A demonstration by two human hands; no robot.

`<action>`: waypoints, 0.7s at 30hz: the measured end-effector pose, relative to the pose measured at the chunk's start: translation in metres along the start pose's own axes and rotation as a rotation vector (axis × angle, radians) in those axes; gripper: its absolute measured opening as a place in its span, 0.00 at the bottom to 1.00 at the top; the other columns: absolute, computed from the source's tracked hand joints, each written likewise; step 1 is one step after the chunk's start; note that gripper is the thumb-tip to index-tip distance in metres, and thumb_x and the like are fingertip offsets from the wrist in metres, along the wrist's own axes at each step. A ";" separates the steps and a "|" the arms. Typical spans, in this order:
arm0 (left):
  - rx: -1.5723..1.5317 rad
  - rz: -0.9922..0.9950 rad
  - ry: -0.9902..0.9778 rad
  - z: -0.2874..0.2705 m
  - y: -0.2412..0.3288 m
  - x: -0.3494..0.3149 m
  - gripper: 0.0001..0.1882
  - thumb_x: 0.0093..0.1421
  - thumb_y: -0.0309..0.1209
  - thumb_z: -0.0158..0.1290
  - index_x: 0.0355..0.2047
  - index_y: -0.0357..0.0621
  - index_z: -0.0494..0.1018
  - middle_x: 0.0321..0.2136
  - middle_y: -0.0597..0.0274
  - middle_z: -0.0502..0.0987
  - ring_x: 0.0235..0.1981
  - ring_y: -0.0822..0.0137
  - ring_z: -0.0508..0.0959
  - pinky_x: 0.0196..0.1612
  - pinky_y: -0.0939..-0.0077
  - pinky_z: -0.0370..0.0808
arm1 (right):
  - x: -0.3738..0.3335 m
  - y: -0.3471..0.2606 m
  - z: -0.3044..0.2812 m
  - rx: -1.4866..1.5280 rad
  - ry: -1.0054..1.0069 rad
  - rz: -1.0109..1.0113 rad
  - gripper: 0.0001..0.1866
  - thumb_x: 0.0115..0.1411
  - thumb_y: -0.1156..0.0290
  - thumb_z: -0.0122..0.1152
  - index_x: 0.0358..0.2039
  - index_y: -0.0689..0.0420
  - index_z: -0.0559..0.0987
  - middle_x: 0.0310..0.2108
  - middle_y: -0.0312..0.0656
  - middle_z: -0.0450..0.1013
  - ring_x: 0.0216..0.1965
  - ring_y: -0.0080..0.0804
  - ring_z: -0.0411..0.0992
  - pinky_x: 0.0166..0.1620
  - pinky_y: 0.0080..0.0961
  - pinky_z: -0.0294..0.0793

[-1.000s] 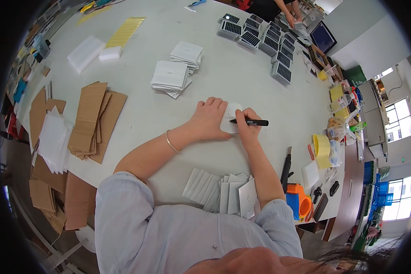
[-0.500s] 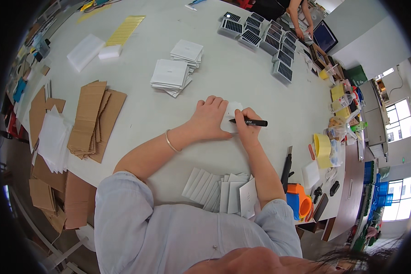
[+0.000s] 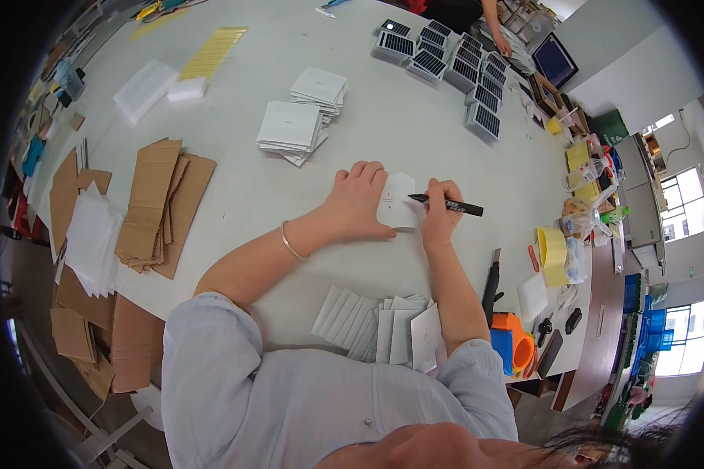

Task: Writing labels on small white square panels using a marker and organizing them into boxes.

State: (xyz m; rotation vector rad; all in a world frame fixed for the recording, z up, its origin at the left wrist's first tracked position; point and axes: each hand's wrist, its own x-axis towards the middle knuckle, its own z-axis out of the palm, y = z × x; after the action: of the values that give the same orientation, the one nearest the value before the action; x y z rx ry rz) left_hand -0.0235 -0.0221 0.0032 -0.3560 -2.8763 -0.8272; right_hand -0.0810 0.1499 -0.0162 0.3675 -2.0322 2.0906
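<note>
A flat white box with small dark marks lies on the table in front of me. My left hand holds it at the left, with the thumb along its near edge and the index finger along its left side. Just right of the box, my right hand grips a black marker whose tip points left over the box's right edge. I cannot tell whether the tip touches. A fanned row of flat white boxes lies near my body. Farther off are stacks of similar boxes.
Cardboard sheets and white sheets lie left. Several solar-panel units stand at the far right, near a co-worker's hand. An orange tape dispenser and a dark cutter-like tool are by my right arm.
My right hand has moved right with the marker, uncovering more of the white box. My left hand stays nearly in place. The co-worker's arms have shifted, with one hand now showing.
</note>
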 end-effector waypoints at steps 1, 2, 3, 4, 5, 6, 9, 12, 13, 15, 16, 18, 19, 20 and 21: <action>0.018 0.027 0.009 0.000 0.000 -0.002 0.47 0.35 0.50 0.67 0.51 0.35 0.62 0.52 0.51 0.63 0.57 0.51 0.61 0.55 0.53 0.61 | 0.002 -0.003 0.000 0.100 0.062 0.039 0.15 0.58 0.72 0.60 0.17 0.55 0.67 0.17 0.28 0.63 0.18 0.13 0.58 0.22 0.15 0.56; 0.037 0.053 0.019 0.000 0.001 -0.004 0.46 0.35 0.50 0.66 0.50 0.34 0.62 0.52 0.50 0.63 0.57 0.51 0.61 0.55 0.54 0.60 | 0.004 -0.005 0.000 0.200 0.123 0.078 0.14 0.58 0.72 0.61 0.18 0.56 0.67 0.17 0.29 0.64 0.19 0.14 0.58 0.23 0.16 0.58; 0.037 0.054 0.017 -0.004 0.006 -0.006 0.46 0.35 0.50 0.66 0.50 0.34 0.62 0.52 0.50 0.63 0.57 0.51 0.61 0.55 0.54 0.60 | 0.006 -0.005 -0.002 0.237 0.127 0.083 0.14 0.58 0.70 0.61 0.19 0.55 0.67 0.18 0.30 0.65 0.19 0.14 0.60 0.23 0.16 0.58; 0.093 0.116 0.012 -0.008 0.012 -0.009 0.45 0.35 0.50 0.66 0.48 0.34 0.63 0.50 0.50 0.64 0.55 0.52 0.62 0.53 0.55 0.62 | 0.007 -0.004 -0.002 0.237 0.128 0.083 0.14 0.58 0.70 0.61 0.19 0.55 0.67 0.18 0.30 0.65 0.19 0.14 0.60 0.23 0.16 0.58; 0.149 0.177 0.006 -0.012 0.019 -0.012 0.43 0.36 0.51 0.65 0.46 0.33 0.64 0.49 0.50 0.65 0.53 0.52 0.64 0.52 0.56 0.63 | 0.009 -0.002 -0.002 0.234 0.131 0.093 0.14 0.58 0.70 0.61 0.19 0.55 0.67 0.18 0.30 0.65 0.19 0.14 0.60 0.23 0.15 0.58; 0.147 0.181 0.005 -0.016 0.026 -0.016 0.43 0.36 0.51 0.65 0.46 0.33 0.64 0.49 0.50 0.65 0.53 0.52 0.64 0.52 0.56 0.63 | 0.010 -0.001 -0.002 0.230 0.135 0.102 0.14 0.58 0.70 0.61 0.19 0.55 0.68 0.18 0.30 0.64 0.19 0.14 0.60 0.22 0.15 0.58; 0.113 0.307 -0.140 -0.026 0.042 -0.030 0.37 0.39 0.53 0.63 0.39 0.33 0.67 0.39 0.51 0.69 0.41 0.54 0.70 0.44 0.62 0.69 | 0.012 -0.001 0.001 0.207 0.101 0.112 0.15 0.58 0.69 0.61 0.18 0.55 0.68 0.17 0.29 0.64 0.19 0.14 0.59 0.23 0.16 0.57; 0.127 0.347 -0.362 -0.030 0.046 -0.041 0.35 0.42 0.55 0.62 0.35 0.33 0.70 0.35 0.50 0.72 0.37 0.54 0.74 0.38 0.64 0.73 | 0.010 -0.003 0.004 0.071 -0.005 0.132 0.15 0.58 0.70 0.62 0.18 0.56 0.68 0.17 0.28 0.62 0.19 0.13 0.57 0.24 0.17 0.56; 0.128 0.347 -0.363 -0.030 0.047 -0.043 0.35 0.42 0.55 0.62 0.35 0.33 0.70 0.35 0.50 0.72 0.37 0.54 0.74 0.38 0.64 0.73 | 0.010 -0.003 0.006 0.072 -0.004 0.132 0.15 0.58 0.70 0.62 0.18 0.56 0.68 0.17 0.28 0.62 0.19 0.13 0.57 0.24 0.17 0.56; 0.158 0.342 -0.608 -0.030 0.049 -0.045 0.34 0.45 0.57 0.60 0.30 0.33 0.71 0.27 0.50 0.75 0.30 0.53 0.77 0.31 0.63 0.74 | 0.009 -0.003 0.009 -0.047 -0.100 0.128 0.15 0.57 0.71 0.62 0.18 0.57 0.68 0.16 0.27 0.62 0.20 0.14 0.56 0.24 0.18 0.56; 0.158 0.343 -0.608 -0.030 0.048 -0.045 0.34 0.45 0.57 0.60 0.30 0.33 0.71 0.27 0.50 0.75 0.30 0.53 0.77 0.31 0.63 0.74 | 0.008 -0.002 0.009 -0.047 -0.099 0.128 0.15 0.57 0.71 0.62 0.18 0.57 0.68 0.16 0.27 0.62 0.20 0.14 0.56 0.24 0.18 0.56; 0.158 0.368 -0.662 -0.030 0.047 -0.045 0.34 0.47 0.59 0.58 0.26 0.33 0.72 0.19 0.50 0.75 0.24 0.52 0.77 0.27 0.60 0.74 | 0.007 -0.002 0.011 -0.118 -0.162 0.031 0.15 0.57 0.72 0.62 0.17 0.58 0.67 0.16 0.28 0.63 0.21 0.14 0.56 0.25 0.18 0.57; 0.158 0.366 -0.662 -0.030 0.046 -0.044 0.34 0.47 0.59 0.58 0.26 0.33 0.72 0.19 0.50 0.75 0.24 0.52 0.77 0.27 0.60 0.74 | 0.006 -0.004 0.013 -0.117 -0.164 0.032 0.15 0.57 0.72 0.62 0.17 0.58 0.67 0.16 0.28 0.63 0.21 0.14 0.56 0.25 0.18 0.57; 0.149 0.374 -0.685 -0.030 0.045 -0.043 0.34 0.48 0.60 0.58 0.24 0.33 0.71 0.17 0.51 0.74 0.22 0.51 0.77 0.27 0.61 0.74 | 0.004 -0.008 0.014 -0.144 -0.178 0.040 0.15 0.57 0.72 0.63 0.17 0.58 0.67 0.16 0.28 0.63 0.21 0.14 0.57 0.25 0.18 0.57; 0.140 0.385 -0.708 -0.030 0.044 -0.041 0.34 0.49 0.60 0.57 0.23 0.33 0.71 0.15 0.51 0.73 0.21 0.51 0.76 0.27 0.61 0.74 | 0.003 -0.010 0.015 -0.172 -0.189 0.048 0.15 0.56 0.73 0.63 0.17 0.59 0.67 0.17 0.28 0.64 0.21 0.15 0.57 0.25 0.18 0.58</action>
State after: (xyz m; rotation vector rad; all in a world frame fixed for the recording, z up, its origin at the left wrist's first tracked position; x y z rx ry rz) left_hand 0.0294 -0.0100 0.0433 -1.3723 -3.2538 -0.4886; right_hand -0.0804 0.1356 -0.0050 0.5086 -2.3297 1.9543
